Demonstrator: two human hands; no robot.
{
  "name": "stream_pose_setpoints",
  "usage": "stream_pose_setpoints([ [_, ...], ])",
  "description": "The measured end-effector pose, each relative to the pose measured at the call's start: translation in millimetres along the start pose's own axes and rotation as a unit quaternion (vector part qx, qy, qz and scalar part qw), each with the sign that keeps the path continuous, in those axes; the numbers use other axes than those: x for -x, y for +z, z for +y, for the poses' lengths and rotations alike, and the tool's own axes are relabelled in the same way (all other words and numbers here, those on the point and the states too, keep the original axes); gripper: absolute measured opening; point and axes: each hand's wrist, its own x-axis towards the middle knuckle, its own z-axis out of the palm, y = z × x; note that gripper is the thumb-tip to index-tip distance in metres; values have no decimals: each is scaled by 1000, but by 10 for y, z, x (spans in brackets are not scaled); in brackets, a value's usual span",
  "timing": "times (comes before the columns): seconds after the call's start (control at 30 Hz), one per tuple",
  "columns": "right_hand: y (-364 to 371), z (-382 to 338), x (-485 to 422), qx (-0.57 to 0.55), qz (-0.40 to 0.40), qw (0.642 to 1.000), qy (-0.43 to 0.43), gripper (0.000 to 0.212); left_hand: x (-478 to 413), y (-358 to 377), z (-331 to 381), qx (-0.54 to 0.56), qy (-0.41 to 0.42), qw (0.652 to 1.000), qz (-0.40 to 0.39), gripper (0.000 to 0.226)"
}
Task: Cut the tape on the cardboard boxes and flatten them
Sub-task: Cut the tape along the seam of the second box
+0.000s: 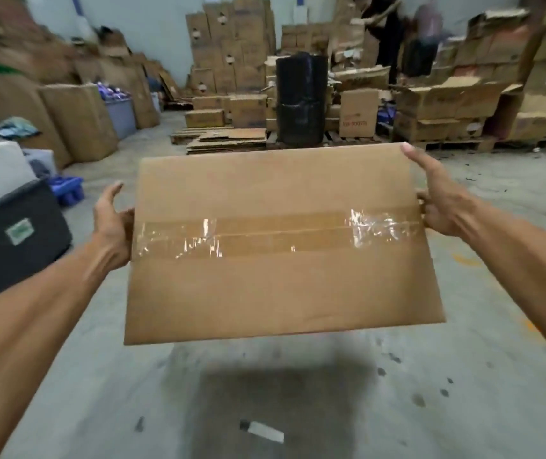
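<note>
Head view shows you holding a cardboard box (pixel 281 243) out in front of you, lifted clear of the floor (pixel 463 376), with its broad taped face turned up toward the camera. Your left hand (pixel 112 223) grips the box's left edge, thumb raised free above it and the fingers hidden behind the cardboard. Your right hand (pixel 437 200) grips the right edge, its thumb lying flat along the top right corner and the other fingers curled around the side. The box is plain brown corrugated board, smooth and matte, rectangular with crisp edges. A wide strip of clear tape (pixel 278 233) runs across the middle of that face from side to side, sealing the seam where two flaps meet; it is glossy and crinkled, with bright wrinkles near both ends. Below the box the floor is pale grey concrete, scuffed and spotted, with a dark shadow patch. On it lies a small utility knife (pixel 261 431), pale body with a dark end, well apart from both hands. Flattened sheets (pixel 228 140) lie stacked on a wooden pallet farther back, beside a tall black wrapped bundle (pixel 301 97). Stacks of worn brown boxes (pixel 231 51) line the back wall, and a dark plastic bin (pixel 16 240) sits at your left.
</note>
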Motion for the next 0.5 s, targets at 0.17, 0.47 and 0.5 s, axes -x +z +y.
stream_pose_setpoints([
  [0.17,670,-99,-34,72,-7,997,8,105,89,-481,262,-75,-21,995,-64,40],
  [0.47,1348,107,-17,117,-24,993,16,68,-222,-1216,227,-204,-141,967,-64,61],
  [0.5,1354,132,-23,128,-30,991,12,60,-233,-1208,204,-211,-151,963,-68,60],
])
